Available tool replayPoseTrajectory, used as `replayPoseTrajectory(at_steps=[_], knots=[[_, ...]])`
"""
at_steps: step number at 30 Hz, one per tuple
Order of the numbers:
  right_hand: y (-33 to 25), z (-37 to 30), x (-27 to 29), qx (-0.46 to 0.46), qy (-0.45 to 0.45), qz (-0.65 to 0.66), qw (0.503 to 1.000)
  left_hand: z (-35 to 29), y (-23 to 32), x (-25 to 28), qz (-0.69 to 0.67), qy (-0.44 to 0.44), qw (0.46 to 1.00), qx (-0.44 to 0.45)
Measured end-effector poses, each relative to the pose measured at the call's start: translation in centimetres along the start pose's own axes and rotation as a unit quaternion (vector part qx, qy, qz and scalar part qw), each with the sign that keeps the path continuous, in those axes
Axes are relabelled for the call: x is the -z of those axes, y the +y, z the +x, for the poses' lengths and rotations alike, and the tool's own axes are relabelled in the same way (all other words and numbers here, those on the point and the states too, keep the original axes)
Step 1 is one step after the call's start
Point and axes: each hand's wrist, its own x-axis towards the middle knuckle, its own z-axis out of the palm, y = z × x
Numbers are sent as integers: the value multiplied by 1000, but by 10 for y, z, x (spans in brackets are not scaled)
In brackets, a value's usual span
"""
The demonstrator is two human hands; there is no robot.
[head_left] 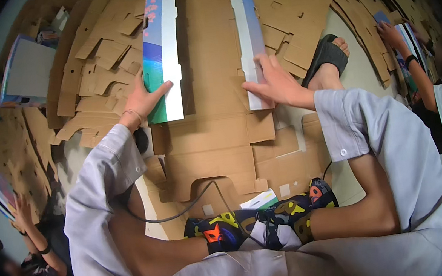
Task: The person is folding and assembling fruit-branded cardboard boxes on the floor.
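Observation:
A large brown cardboard box blank [210, 62] lies in front of my folded legs, its two long sides standing up. My left hand [144, 99] grips the near end of the left side panel [162, 51], printed blue and green with a white strip; the thumb presses on the white strip. On the other edge, my right hand [275, 83] holds the near end of the right side panel [246, 30], thumb at its inner edge and fingers over the outside. Part of the fingers of each hand is hidden behind the panels.
Flattened cardboard sheets [294, 18] lie around the blank. A printed open box [30, 70] sits at the far left. People work with printed boxes on both sides: a hand [21, 215] at left, another [393, 34] at right. A black cable [175, 216] crosses near my legs.

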Motion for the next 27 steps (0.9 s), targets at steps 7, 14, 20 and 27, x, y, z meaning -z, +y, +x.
replayPoseTrajectory(at_steps=[7,14,20,27], knots=[[-3,9,5,-95,-80,56,991,7,-14,-10,-227,-119,964,72],[-3,3,7,-10,-21,104,994,7,-21,-9,-242,-114,961,78],[-4,7,9,82,63,155,983,6,-26,-9,-247,-103,960,84],[17,23,22,-247,-15,214,945,0,-18,-8,-273,-97,948,128]])
